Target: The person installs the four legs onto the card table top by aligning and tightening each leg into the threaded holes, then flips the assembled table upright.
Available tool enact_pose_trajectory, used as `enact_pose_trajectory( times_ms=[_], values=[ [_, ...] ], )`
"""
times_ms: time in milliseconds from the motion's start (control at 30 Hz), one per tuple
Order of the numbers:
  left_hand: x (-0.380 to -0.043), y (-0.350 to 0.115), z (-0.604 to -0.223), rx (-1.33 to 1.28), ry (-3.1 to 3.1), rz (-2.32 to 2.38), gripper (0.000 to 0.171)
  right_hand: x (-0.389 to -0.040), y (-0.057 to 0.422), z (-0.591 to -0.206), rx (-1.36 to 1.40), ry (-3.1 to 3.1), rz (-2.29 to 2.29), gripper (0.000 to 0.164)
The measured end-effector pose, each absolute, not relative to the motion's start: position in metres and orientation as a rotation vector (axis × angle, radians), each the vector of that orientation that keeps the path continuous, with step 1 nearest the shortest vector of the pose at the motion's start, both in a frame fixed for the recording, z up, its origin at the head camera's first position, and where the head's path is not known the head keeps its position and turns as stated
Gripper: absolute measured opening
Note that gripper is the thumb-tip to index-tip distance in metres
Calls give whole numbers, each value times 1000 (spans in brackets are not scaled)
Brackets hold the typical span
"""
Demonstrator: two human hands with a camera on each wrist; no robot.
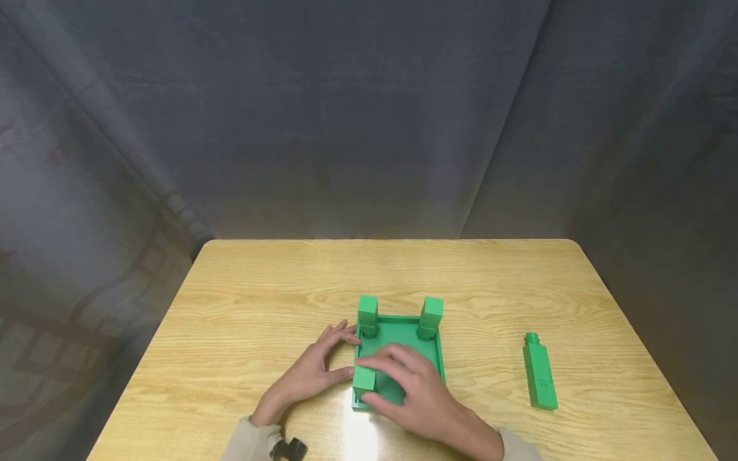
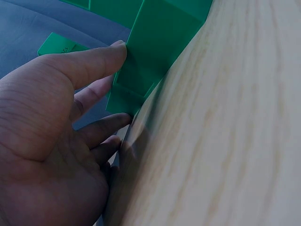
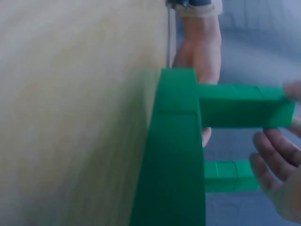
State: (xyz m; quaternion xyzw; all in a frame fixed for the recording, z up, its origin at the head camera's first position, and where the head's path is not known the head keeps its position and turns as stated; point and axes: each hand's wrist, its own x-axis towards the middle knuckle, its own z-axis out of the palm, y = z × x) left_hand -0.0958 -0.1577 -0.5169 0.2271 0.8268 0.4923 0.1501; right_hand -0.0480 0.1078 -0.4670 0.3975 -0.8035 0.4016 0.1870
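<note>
A shallow green square tray-like base [image 1: 398,333] lies on the table with its raised rim up. Three green square legs stand on it: two at the far corners, the far-left leg [image 1: 368,310] and far-right leg [image 1: 431,314], and a near-left leg [image 1: 364,380]. My right hand [image 1: 421,394] holds the top of the near-left leg between thumb and fingers, as the right wrist view also shows. At the base's left side, my left hand [image 1: 311,371] rests with thumb and fingertips spread against the wall; in the left wrist view the thumb [image 2: 99,61] presses the green side.
A loose green leg [image 1: 540,374] with a threaded end lies on the right of the wooden table [image 1: 277,275]. Grey curtains [image 1: 346,128] hang behind and at both sides. A dark strap [image 1: 288,449] sits at my left wrist.
</note>
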Motion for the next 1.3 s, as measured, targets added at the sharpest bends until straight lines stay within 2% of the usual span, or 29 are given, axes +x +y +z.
enact_pose_trajectory(
  times_ms=[333,633,867,1033,1133,1233,1300],
  values=[
    [-95,-157,-516,679,2373,1437,47,-42,100,-471,1002,-2140,1143,33],
    [-96,-157,-518,678,2388,1424,47,-41,107,-462,1012,-2177,1181,43],
    [-96,-155,-517,679,2382,1430,48,-38,135,-454,894,-2206,1237,41],
    [-96,-155,-517,664,2374,1435,49,-35,163,-457,774,-2228,1215,33],
    [-96,-156,-516,652,2367,1436,49,-31,180,-460,672,-2259,1168,38],
    [-96,-156,-516,643,2362,1431,48,-26,196,-463,575,-2275,1105,34],
    [-96,-156,-516,633,2360,1428,48,-22,206,-465,512,-2283,1081,42]
  ],
)
